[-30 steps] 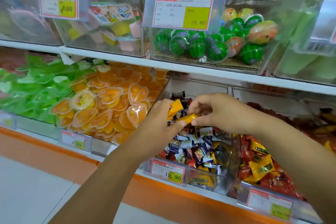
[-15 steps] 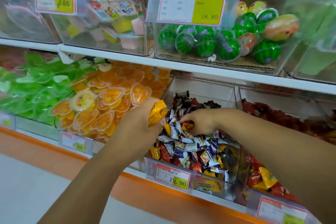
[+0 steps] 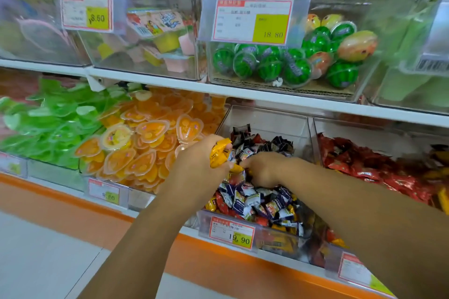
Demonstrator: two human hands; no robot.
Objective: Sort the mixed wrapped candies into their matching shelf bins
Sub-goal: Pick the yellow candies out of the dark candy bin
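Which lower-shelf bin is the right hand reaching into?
The middle bin of small mixed wrapped candies, with the 19.90 price tag: the right hand is down among them. Orange heart jellies lie left of it, red packets right.

The person is showing two bare forearms, uncovered from the picture's edge down to the wrists, and the left hand (image 3: 201, 162) and right hand (image 3: 263, 168) are going bare too.

- Pale floor (image 3: 36, 250) spreads below and left of the left hand (image 3: 196, 165).
- An orange plinth (image 3: 48, 192) runs along the shelving base, under both hands.
- A white shelf board (image 3: 243, 91) crosses above the right hand (image 3: 264, 168).
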